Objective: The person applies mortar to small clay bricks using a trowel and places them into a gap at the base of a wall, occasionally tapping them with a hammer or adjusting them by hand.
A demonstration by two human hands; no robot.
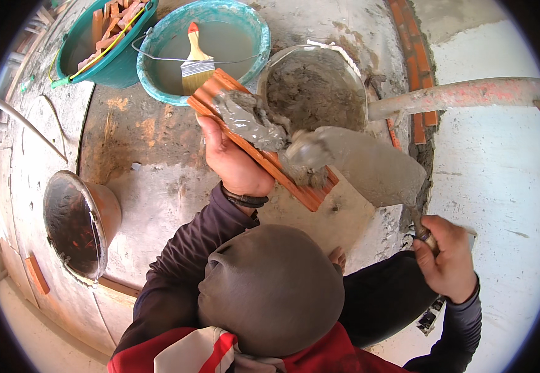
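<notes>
My left hand is closed around the lower edge of a long, grooved orange brick tile, held tilted. Wet grey mortar lies thick along the tile's upper face. In my right hand is the handle of a trowel, gripped at the right. Its broad blade is smeared with mortar and reaches left to the lower end of the tile. Blurred mortar sits at the blade's tip, where blade and tile meet. Just behind them stands a round bucket of mortar.
A teal basin of cloudy water carries a paintbrush across its handle wire. Left of it, a green bucket holds brick pieces. A dark-lined bucket is at left. A rusty pipe juts from the right. Brown cloth hides the lower middle.
</notes>
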